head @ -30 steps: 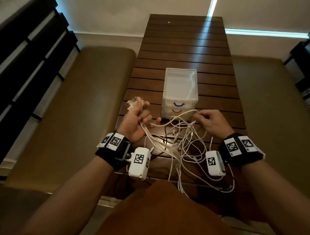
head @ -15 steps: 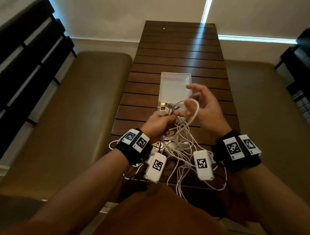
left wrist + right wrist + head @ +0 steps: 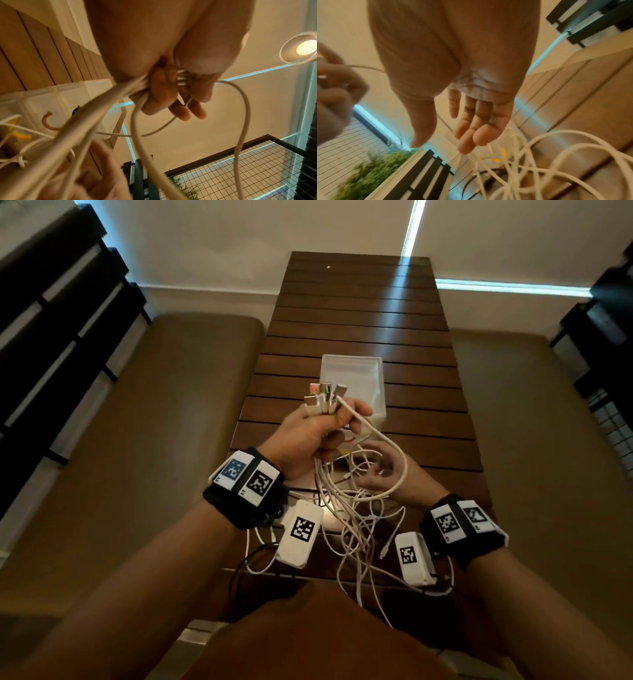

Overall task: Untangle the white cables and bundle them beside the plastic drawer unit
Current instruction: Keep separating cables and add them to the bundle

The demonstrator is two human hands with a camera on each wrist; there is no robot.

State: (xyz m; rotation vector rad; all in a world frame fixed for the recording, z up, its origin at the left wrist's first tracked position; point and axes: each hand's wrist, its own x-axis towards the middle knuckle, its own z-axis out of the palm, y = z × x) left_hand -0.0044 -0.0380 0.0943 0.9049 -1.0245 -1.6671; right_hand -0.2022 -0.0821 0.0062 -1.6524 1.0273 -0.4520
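Observation:
My left hand is raised above the table and grips several white cables in a fist, their USB plugs sticking up out of it. The left wrist view shows the fingers curled tight round the strands. The cables hang down in a tangled mass to the table's near edge. My right hand is lower, open with fingers spread among the loose loops, holding nothing; the right wrist view shows the relaxed palm above the cables. The translucent plastic drawer unit stands just behind my hands.
The dark slatted wooden table runs away from me, with brown cushioned benches on both sides. A black cable runs off the near edge. Black shelving stands at far right.
My left hand has risen with the plug ends bunched in its fist. My right hand has let go of the loop it held by the drawer unit and dropped lower into the hanging cables.

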